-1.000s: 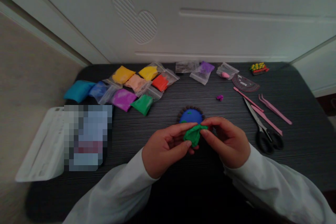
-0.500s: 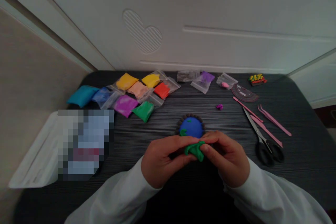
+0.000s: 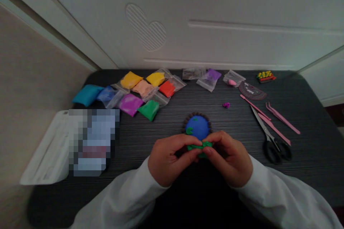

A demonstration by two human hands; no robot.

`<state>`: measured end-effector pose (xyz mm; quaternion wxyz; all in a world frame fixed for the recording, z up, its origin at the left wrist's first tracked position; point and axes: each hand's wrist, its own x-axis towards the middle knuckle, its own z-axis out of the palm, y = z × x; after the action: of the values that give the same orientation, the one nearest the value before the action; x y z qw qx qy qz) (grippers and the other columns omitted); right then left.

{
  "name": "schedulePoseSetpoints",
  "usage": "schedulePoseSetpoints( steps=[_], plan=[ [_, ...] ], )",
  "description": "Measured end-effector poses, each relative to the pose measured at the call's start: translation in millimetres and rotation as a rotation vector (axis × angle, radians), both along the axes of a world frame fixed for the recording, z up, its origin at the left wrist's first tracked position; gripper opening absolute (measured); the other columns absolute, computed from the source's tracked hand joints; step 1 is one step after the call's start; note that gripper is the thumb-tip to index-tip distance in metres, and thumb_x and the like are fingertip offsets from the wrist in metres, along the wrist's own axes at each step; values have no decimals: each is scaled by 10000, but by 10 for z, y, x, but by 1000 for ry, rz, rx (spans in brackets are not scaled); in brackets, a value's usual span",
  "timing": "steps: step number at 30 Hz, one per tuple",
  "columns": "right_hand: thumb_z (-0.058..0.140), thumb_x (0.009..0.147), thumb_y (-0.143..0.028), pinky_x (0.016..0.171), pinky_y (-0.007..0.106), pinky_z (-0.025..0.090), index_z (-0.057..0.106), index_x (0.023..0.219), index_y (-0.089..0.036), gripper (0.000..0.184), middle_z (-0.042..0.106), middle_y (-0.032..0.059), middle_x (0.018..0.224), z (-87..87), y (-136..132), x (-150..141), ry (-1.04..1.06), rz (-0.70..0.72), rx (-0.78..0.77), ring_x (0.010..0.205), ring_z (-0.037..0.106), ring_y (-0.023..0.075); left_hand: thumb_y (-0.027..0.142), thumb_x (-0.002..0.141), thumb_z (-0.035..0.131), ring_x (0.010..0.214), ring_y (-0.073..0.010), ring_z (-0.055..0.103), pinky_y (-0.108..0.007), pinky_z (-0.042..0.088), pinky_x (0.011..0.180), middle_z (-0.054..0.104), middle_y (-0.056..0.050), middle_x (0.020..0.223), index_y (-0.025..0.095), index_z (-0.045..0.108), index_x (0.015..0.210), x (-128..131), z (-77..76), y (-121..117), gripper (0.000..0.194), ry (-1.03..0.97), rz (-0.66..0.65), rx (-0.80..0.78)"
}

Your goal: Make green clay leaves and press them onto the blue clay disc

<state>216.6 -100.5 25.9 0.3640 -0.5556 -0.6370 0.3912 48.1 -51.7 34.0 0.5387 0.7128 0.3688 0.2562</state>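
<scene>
Black table (image 3: pixel 150 132) is spreading underneath. Left hand (image 3: pixel 170 157) and right hand (image 3: pixel 233 159) are working close together; blue disc (image 3: pixel 198 125) is lying just beyond, presumably for reach. Both are pinching green clay (image 3: pixel 208 144) between them, likely for control.

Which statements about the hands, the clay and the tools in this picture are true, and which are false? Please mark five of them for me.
1. The left hand and the right hand both hold the green clay. True.
2. Dark lumps edge the blue piece. True.
3. The scissors lie to the left of the blue piece. False: the scissors lie to its right.
4. The pink tweezers are in the right hand. False: the pink tweezers lie on the table.
5. A small purple lump lies apart from both hands. True.
</scene>
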Motion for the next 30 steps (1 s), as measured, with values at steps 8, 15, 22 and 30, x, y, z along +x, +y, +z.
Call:
schedulePoseSetpoints(
  steps=[8, 15, 22, 30],
  plan=[
    [436, 827, -265, 486, 196, 387, 498, 843, -200, 91, 523, -23, 624, -3, 3, -8, 392, -20, -114, 538, 475, 75, 168, 702, 596, 532, -104, 617, -187, 509, 523, 641, 1, 612, 141, 568, 836, 51, -4, -54, 140, -253, 76, -451],
    [473, 816, -289, 476, 159, 368, 535, 812, -218, 95, 501, -48, 603, -7, 51, -11, 712, -118, -255, 519, 442, 44, 112, 691, 597, 532, -104, 620, -185, 517, 526, 660, 3, 603, 160, 594, 842, 48, -3, -26, 158, -347, 121, -507],
    [515, 793, -240, 612, 193, 390, 569, 867, -242, 92, 546, -30, 728, 4, 64, 41, 772, -151, -244, 662, 488, 66, 100, 693, 587, 518, -93, 610, -172, 506, 521, 655, 6, 580, 170, 616, 838, 93, 29, -52, 163, -414, 282, -474],
    [564, 739, -163, 721, 274, 417, 609, 883, -257, 178, 507, 6, 842, 40, 111, 50, 520, -3, -48, 795, 502, 116, 101, 698, 585, 564, -80, 620, -159, 502, 555, 672, 26, 685, 191, 603, 853, 55, -27, -19, 181, -279, 351, -260]
  ],
)
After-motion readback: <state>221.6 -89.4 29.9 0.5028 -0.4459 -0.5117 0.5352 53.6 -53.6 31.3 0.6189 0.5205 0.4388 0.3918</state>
